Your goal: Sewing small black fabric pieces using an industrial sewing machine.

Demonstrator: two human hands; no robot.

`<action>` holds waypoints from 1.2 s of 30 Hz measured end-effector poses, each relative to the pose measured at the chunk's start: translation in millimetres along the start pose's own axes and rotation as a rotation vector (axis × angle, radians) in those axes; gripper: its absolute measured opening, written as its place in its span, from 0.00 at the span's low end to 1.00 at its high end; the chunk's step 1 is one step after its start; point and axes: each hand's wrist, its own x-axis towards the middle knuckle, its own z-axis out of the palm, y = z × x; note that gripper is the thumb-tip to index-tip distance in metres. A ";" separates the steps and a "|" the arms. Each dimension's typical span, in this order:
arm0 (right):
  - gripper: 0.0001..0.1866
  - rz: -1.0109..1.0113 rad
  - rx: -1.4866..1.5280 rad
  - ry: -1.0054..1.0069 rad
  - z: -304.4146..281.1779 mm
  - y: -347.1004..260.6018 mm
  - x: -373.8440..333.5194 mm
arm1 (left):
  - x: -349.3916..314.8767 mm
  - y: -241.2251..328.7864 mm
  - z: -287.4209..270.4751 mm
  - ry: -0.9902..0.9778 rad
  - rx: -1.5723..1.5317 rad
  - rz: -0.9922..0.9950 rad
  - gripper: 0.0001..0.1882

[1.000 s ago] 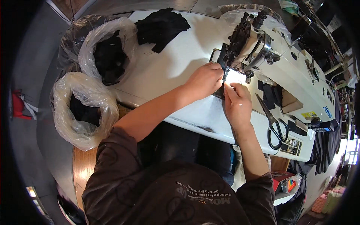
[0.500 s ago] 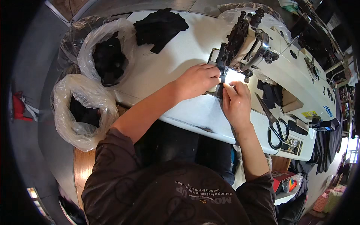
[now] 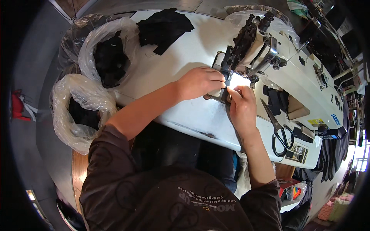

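A cream sewing machine (image 3: 296,61) stands on the white table, its lamp brightly lighting the stitching area. Beside the machine's dark sewing head, my left hand (image 3: 201,82) has its fingers closed at the edge of a small black fabric piece (image 3: 227,85). My right hand (image 3: 244,104) pinches the near end of that piece between thumb and forefinger, just in front of the needle area. Both sets of fingertips are close together. The hands and the machine head hide most of the fabric, and glare washes out the spot beside it.
Black-handled scissors (image 3: 278,129) lie right of my right hand. Cut black pieces (image 3: 277,100) rest under the machine arm. More black fabric (image 3: 163,29) is piled at the table's far left. Two plastic-lined containers (image 3: 85,40) (image 3: 61,100) with black pieces stand along the left edge.
My left hand has shifted slightly left, and its fingers look a little straighter. My right hand keeps its pinch near the same spot. The whole view has moved slightly.
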 end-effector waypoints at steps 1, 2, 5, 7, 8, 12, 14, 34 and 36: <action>0.19 0.006 -0.022 -0.012 -0.9 3.1 0.9 | 3.2 -1.0 -0.5 -0.031 0.001 0.002 0.16; 0.19 0.008 -0.049 -0.026 -0.2 3.4 2.7 | 3.1 -4.2 -0.3 -0.055 0.001 0.005 0.17; 0.20 0.026 -0.146 -0.028 6.5 1.2 6.0 | 6.9 -13.3 3.8 -0.030 -0.006 -0.022 0.20; 0.19 0.025 -0.129 -0.018 7.9 3.6 5.2 | 7.7 -17.9 8.2 -0.011 0.011 -0.020 0.20; 0.19 0.028 -0.112 -0.003 8.6 4.6 5.8 | 8.7 -19.6 9.2 0.005 0.029 -0.013 0.19; 0.19 0.020 -0.140 -0.006 7.3 1.9 6.4 | 8.9 -22.5 13.4 -0.020 0.030 -0.031 0.17; 0.18 0.020 -0.159 0.011 8.6 1.9 7.6 | 10.4 -24.7 13.3 0.004 0.048 -0.015 0.14; 0.19 0.013 -0.045 0.026 6.7 3.5 4.1 | 7.7 25.6 6.0 -0.067 0.076 -0.164 0.07; 0.19 -0.005 -0.037 0.034 6.8 4.0 3.9 | 3.8 24.8 5.6 0.024 0.018 -0.174 0.10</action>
